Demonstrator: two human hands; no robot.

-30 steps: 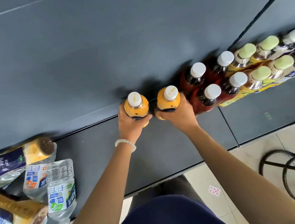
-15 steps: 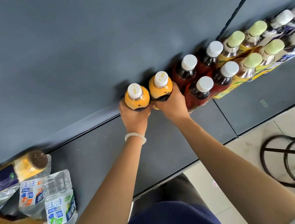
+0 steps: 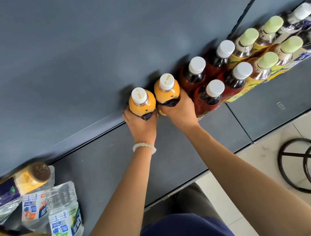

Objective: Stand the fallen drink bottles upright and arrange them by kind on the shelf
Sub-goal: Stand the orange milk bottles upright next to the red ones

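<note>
Two orange juice bottles stand upright side by side against the shelf's back panel. My left hand [image 3: 141, 125] grips the left orange bottle [image 3: 142, 103]. My right hand [image 3: 180, 111] grips the right orange bottle [image 3: 166, 91], which touches the dark red drink bottles [image 3: 207, 95]. Further right stand green-capped tea bottles [image 3: 266, 63] and white-capped bottles with dark blue labels [image 3: 302, 13]. At the lower left lie fallen water bottles [image 3: 64, 216] and fallen brown-capped yellow bottles [image 3: 28, 180].
The dark grey shelf [image 3: 108, 164] runs from lower left to upper right, with bare surface between the fallen pile and my hands. A black metal stool frame [image 3: 307, 165] stands on the tiled floor at the right.
Both hands have slid the two orange bottles back and to the right, closing the gap between them and bringing the right one against the dark red bottles.
</note>
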